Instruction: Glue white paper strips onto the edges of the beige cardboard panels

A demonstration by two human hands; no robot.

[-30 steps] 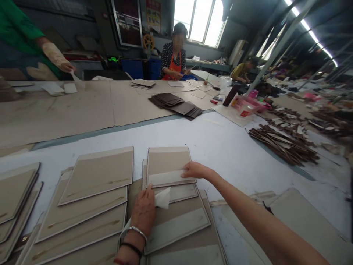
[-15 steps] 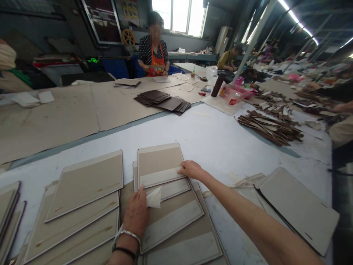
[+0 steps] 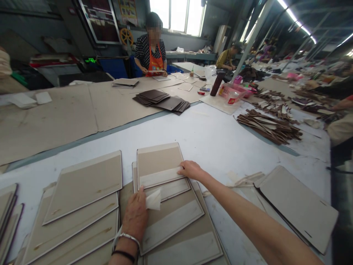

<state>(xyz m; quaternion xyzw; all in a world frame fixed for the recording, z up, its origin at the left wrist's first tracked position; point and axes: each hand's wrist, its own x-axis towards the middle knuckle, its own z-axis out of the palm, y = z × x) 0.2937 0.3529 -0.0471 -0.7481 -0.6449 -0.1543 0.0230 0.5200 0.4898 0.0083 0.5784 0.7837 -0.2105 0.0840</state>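
In front of me, beige panels with dark edges lie overlapped in a stack, each with a paler strip along its near edge. My right hand [image 3: 190, 169] is closed, thumb and fingers pinching the right end of the pale strip [image 3: 161, 177] on the topmost panel [image 3: 158, 157]. At the strip's left end is my left hand [image 3: 136, 210], its fingertips touching the panel's corner. A crumpled white piece of thin cloth or paper [image 3: 153, 200] sticks out from its curled fingers. Lower panels [image 3: 172, 226] fan toward me beneath the hands.
Left of the hands lies another overlapped stack of beige panels [image 3: 88, 175], with brownish streaks. Grey-beige panels [image 3: 299, 206] rest at the right. Dark brown panels [image 3: 154, 96], brown strips [image 3: 268, 127] and a pink basket [image 3: 234, 92] are farther back. A person in an orange apron [image 3: 156, 60] stands opposite.
Both hands keep almost the same place on the panel. The whole view has shifted very slightly. Across the table, the person in the apron has raised their hands a little.
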